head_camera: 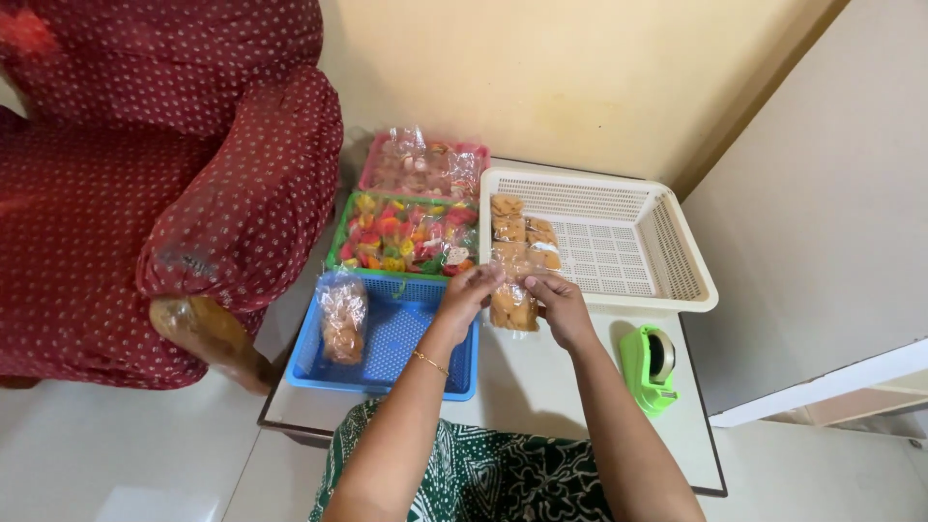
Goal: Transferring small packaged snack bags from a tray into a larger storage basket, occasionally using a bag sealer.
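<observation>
Both hands, left hand and right hand, pinch top of clear snack packet between them, over tabletop just before white basket, beside blue basket.

Landmark: white basket. Clear bag w/ brown snacks just off its front-left corner, pinched at top btwn left hand & right hand. Inside basket, along left wall: row of clear brown-snack packs. Left of basket: clear packs of multicolour sweets in green tray; behind those, clear pinkish packs in pink tray. Farther front-left: clear bag, brown contents, upright in blue tray.
</observation>
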